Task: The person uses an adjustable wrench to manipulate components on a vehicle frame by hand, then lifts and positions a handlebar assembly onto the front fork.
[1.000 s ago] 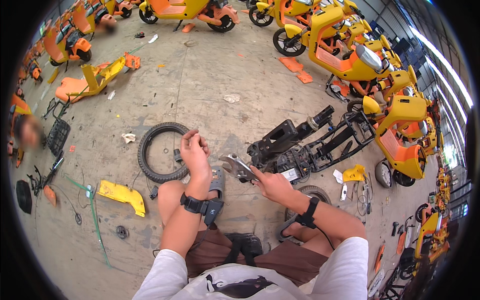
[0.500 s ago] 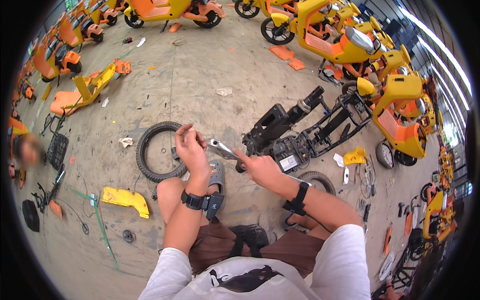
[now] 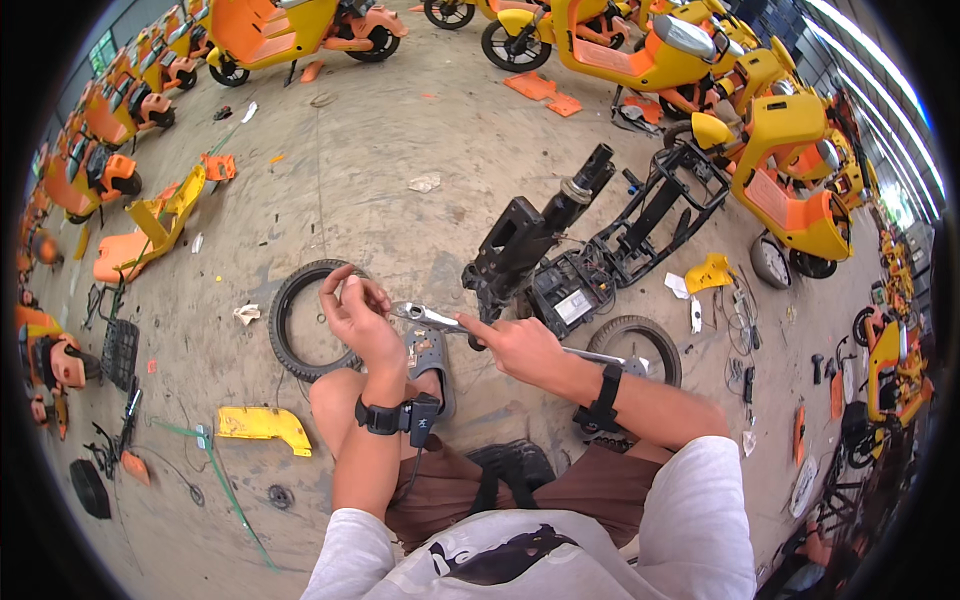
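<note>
Here's the silver wrench, up in the air ahead of the person's knees, slim and shiny but turned so its jaws are hard to make out, its middle buried in the right hand, clenched round it with the index finger laid along the metal! Just beside its head hangs the left hand, fingers loosely bent, and whether they pinch anything I cannot tell; beyond, that hand covers part of one tyre, the right forearm part of another
</note>
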`<state>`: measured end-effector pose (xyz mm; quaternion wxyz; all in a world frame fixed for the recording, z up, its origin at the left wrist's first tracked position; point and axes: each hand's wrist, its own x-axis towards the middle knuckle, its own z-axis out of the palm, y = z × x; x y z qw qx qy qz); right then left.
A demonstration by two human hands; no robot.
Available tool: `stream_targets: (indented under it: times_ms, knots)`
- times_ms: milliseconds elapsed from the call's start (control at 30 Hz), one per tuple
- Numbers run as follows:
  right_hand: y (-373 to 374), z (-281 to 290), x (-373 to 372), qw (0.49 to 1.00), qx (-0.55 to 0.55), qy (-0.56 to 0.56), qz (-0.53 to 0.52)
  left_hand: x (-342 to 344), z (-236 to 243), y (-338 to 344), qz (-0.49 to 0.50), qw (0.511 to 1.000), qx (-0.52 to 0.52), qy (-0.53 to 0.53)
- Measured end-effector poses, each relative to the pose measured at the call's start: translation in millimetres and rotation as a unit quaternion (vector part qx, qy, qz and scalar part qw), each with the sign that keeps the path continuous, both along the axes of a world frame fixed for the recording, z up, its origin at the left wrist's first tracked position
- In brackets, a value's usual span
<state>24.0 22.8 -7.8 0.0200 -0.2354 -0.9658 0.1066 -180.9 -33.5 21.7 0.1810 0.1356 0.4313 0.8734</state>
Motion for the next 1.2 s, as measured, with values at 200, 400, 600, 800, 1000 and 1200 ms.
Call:
stream_targets:
  times_ms: [200,400,600,800,1000,1200]
  knots:
    - [-3,-3,40,0.999,-0.006,-0.048,0.016,-6,-3,1,-0.009,0.999,-0.018,0.03]
    - [-12,-10,27,0.998,0.017,0.013,0.053,4,4,3,-0.022,1.0,0.007,0.014]
    - [-6,-10,49,0.999,-0.02,-0.036,0.014,4,-7,-4,-0.029,0.998,0.011,0.049]
    - [-9,-30,96,0.993,0.015,-0.103,0.047,7,0,3,-0.007,1.0,-0.017,0.007]
    - [-12,8,107,0.997,0.048,0.019,0.048,9,4,4,0.008,0.999,-0.049,0.019]
    - [-3,80,154,0.967,0.225,0.117,0.025,-1,-36,12,-0.064,0.989,-0.108,0.08]
